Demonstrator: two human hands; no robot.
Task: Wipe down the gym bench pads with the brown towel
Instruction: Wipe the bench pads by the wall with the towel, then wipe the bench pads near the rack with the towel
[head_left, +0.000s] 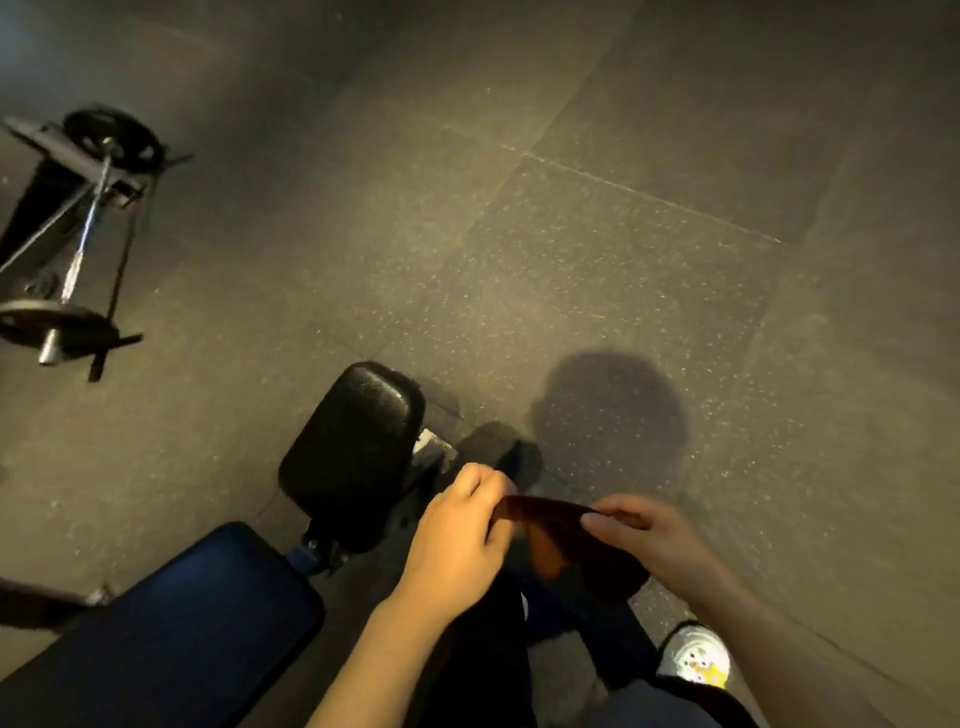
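1. Both hands hold the brown towel (566, 540) stretched between them, low in view, just right of the bench.
2. Left hand (457, 535): its grip is curled round the towel's left end.
3. Right hand (649, 535): its grip pinches the right end.
4. Black seat pad (353, 452) and blue back pad (171, 623) lie left of the hands.
5. Farther left, a barbell (83, 234) rests on a rack.
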